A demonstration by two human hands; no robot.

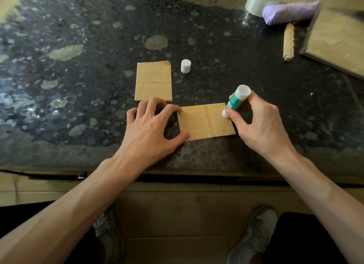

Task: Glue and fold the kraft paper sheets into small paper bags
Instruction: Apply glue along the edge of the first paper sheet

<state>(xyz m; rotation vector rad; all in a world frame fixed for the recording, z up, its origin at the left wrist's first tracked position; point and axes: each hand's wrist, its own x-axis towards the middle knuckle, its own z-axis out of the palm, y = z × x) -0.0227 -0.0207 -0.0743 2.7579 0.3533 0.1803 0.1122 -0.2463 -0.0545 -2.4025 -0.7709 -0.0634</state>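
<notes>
Single kraft sheet (206,121) lies flat on the tabletop (78,66), near centre. Its long axis runs left-right, skewed a little, with the right end nearer. The print runs across the short way.

Left hand (151,123): fingers spread and arched. A fingertip sits on the sheet's far-left corner and the thumb on its near-left corner, pinning that short edge. Nothing is gripped.

Right hand (256,121): thumb and fingers pinch the glue stick (236,101) around the barrel. The stick is tilted, upper end up and to the right, lower end at the sheet's far-right corner. Can't tell if the tip is actually touching the paper.

The cap (185,66) is off, standing upright well clear on the far side. The stack of remaining sheets (153,82) is just beyond the left hand, long axis near-far, apart from the working sheet.

Key relation: the stick is already at the right short edge, and that edge runs near-far. The glue stroke would likely be a pull toward the near side along it. The right hand is the one in position; the left hand only anchors the opposite end.

Judgement: early in the task, gluing this sheet, no folds visible. Risk is the sheet pivoting around the left-hand pin if the stick drags.
</notes>
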